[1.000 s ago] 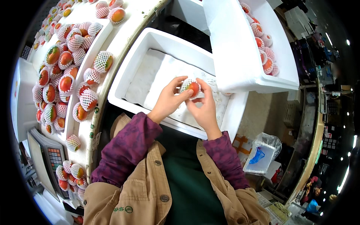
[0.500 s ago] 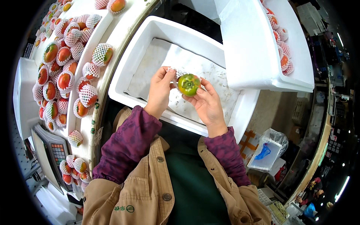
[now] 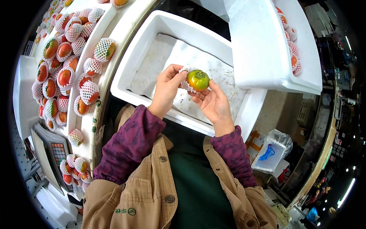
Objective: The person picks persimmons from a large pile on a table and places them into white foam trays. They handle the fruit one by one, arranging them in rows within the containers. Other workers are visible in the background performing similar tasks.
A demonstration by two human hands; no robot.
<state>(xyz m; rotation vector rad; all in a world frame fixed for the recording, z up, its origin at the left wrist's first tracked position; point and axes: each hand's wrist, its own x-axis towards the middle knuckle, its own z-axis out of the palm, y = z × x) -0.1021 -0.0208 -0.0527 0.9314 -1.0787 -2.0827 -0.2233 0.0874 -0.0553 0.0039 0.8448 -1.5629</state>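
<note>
A green-and-orange tomato (image 3: 198, 79) is held above the white foam box, its green stem end facing up. My left hand (image 3: 167, 87) is closed, thumb and fingers pinching a white foam net sleeve (image 3: 185, 79) that covers the tomato's left and lower side. From the lower right, my right hand (image 3: 214, 104) supports the tomato with its fingers underneath and its thumb at the side. The white foam box (image 3: 127, 74) below has a grey-white liner sheet (image 3: 146, 70) with dark specks on its bottom.
Several netted tomatoes (image 3: 65, 78) fill a tray on the counter to the left, with more along the counter's edge. A scale (image 3: 57, 150) stands there too. Another foam box (image 3: 263, 49) with netted tomatoes rises at the upper right. A plastic-wrapped tray (image 3: 271, 152) lies lower right.
The tomato has moved slightly right and up and tilted, with its stem end now toward the top. The net sleeve now reaches around its left and lower side. Both hands still hold on.
</note>
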